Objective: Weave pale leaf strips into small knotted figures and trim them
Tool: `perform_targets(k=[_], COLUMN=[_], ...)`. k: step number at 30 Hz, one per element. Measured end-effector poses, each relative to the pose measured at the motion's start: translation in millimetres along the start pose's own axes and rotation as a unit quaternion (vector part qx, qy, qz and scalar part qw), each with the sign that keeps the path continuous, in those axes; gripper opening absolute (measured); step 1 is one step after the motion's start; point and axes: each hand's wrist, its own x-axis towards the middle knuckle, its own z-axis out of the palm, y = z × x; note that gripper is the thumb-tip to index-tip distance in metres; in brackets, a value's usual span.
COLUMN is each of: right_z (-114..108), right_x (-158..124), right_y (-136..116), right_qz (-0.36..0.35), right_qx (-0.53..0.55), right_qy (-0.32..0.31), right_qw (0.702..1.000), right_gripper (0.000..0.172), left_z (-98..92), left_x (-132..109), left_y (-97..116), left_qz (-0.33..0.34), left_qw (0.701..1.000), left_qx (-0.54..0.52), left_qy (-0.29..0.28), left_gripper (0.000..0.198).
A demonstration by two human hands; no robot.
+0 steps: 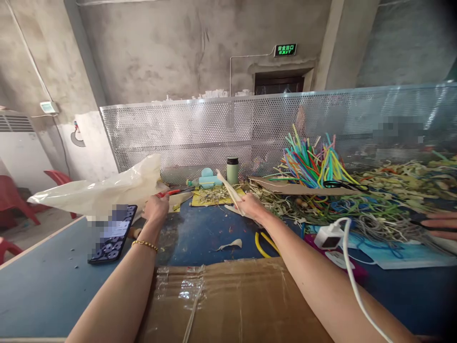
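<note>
My left hand [156,208] is closed at the handle end of a red-handled tool [173,192], whose dark tip points right; whether it is scissors or pliers I cannot tell. Just left of that hand lies a pale translucent plastic bag [103,190], and a phone [114,238] is propped near my wrist. My right hand [252,208] is closed around a few long, pale, dry husk-like strips [228,186], which stick up and to the left. Below it, a small loose pale strip [230,245] rests on the blue tabletop [203,233].
Cardboard [228,300] covers the near edge, by yellow handles [262,245]. Behind are a green bottle [233,171], colourful pipe cleaners [317,162] and a perforated metal screen [185,133]. Right: white charger [328,237], blue mask [410,252], another person's hand [441,224].
</note>
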Motion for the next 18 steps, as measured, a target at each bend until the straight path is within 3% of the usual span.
perform_targets(k=[3,5,8,12,15,18], right_z=[1.3,1.5,0.2,-3.7,-2.2,2.5], right_x=[0.1,-0.7,-2.0,-6.7,-13.6,-19.0], right_y=[4.5,5.5,3.6,-6.2,-14.5,-18.6], right_qz=[0.003,-0.001,-0.016,-0.044,-0.070,-0.057], right_qx=[-0.062,-0.080,-0.073,-0.003,0.112,0.268], right_qy=[-0.013,-0.017,-0.020,-0.035,-0.109,-0.207], right_qw=[0.998,0.997,0.997,0.998,0.985,0.939], right_gripper=[0.018,0.020,0.021,0.012,0.022,0.018], left_z=[1.6,3.4,9.7,20.2,22.1,19.8], left_x=[-7.8,-18.1,-41.3,-75.8,-91.0,-94.5], left_y=[5.1,14.5,31.9,52.7,62.5,66.8], left_qz=[-0.036,-0.001,0.135,0.296,0.393,0.446], left_qw=[0.998,0.997,0.980,0.940,0.903,0.870], left_qx=[0.054,0.077,0.149,0.065,-0.045,-0.083], left_qy=[0.006,0.007,-0.011,-0.155,-0.167,-0.192], left_gripper=[0.051,0.049,0.042,0.029,0.050,0.036])
